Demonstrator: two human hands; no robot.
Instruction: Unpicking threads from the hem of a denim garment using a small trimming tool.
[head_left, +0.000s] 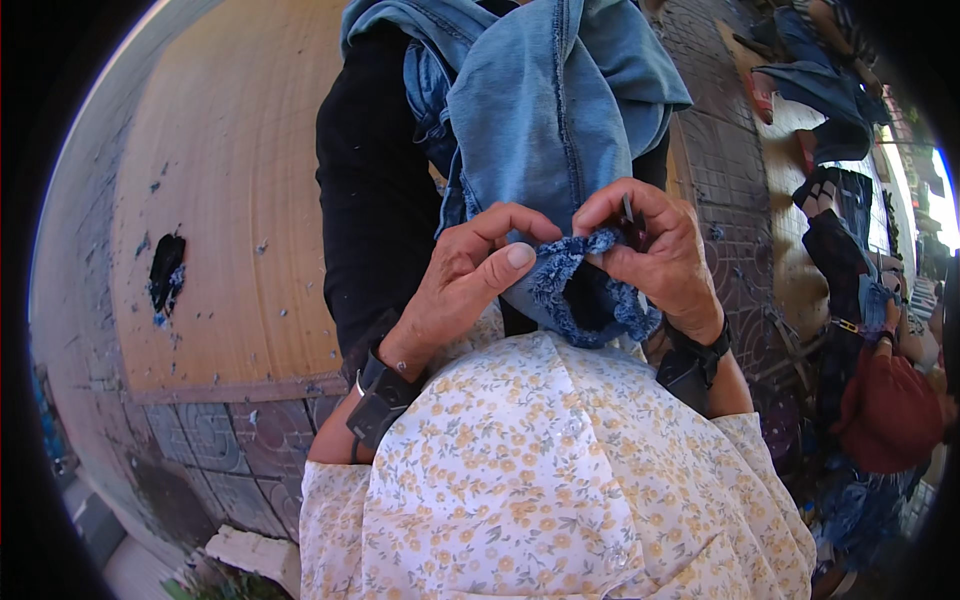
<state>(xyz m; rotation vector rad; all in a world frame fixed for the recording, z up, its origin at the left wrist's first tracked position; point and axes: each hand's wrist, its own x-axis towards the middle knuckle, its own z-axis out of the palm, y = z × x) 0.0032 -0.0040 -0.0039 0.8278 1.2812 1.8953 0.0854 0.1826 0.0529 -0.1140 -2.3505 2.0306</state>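
Observation:
A light blue denim garment (525, 127) lies over my lap, one leg with a dark seam running towards me. Its frayed, fringed hem (559, 296) forms a loop between my hands. My left hand (480, 270) is at the left side of the hem, thumb and forefinger close to the fringe; whether they pinch it is hard to tell. My right hand (649, 247) pinches the top of the fringed edge between thumb and fingers. A small pointed metal tool (630, 210) shows within the right hand's fingers, its lower part mostly hidden.
On the left, a wooden board (240, 187) lies over patterned paving tiles (217, 442), with a black object (166, 274) and blue lint scattered on it. A pale block (255, 555) sits at the lower left. Other people sit along the right, one in a dark red top (889, 409).

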